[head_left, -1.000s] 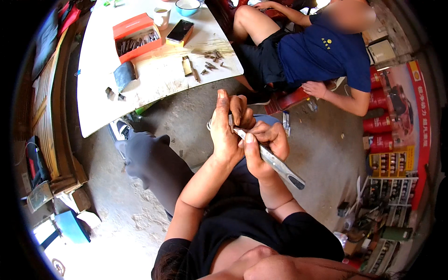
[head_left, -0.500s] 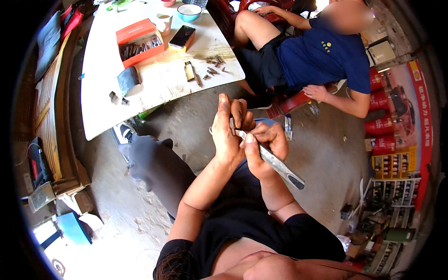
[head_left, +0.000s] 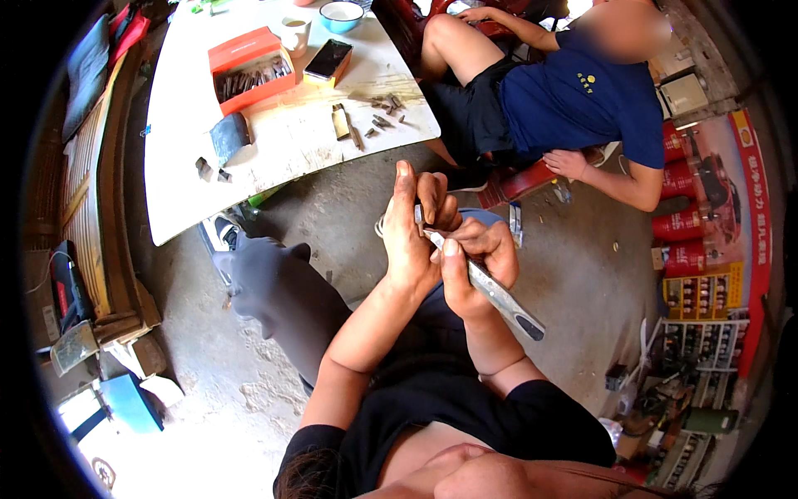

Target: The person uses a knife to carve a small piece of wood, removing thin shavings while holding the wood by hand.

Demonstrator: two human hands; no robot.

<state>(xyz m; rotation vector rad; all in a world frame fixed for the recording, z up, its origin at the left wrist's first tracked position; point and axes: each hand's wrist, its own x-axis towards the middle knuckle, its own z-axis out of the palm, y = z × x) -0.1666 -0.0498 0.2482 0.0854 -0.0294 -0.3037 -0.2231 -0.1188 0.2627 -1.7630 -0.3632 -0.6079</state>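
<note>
Strong glare burns the concrete floor [head_left: 573, 279] to blank white at the lower left, easing to mid-grey around the centre. The white table [head_left: 187, 179] at the upper left is brightly lit. Fisheye distortion bows the slatted wooden bench [head_left: 81, 170] at left and the red-edged poster [head_left: 756, 241] at right; black fills the corners. Heavy blur covers the seated person's head [head_left: 623, 32]; the grey-handled tool [head_left: 503, 298] near the centre is fairly sharp.
</note>
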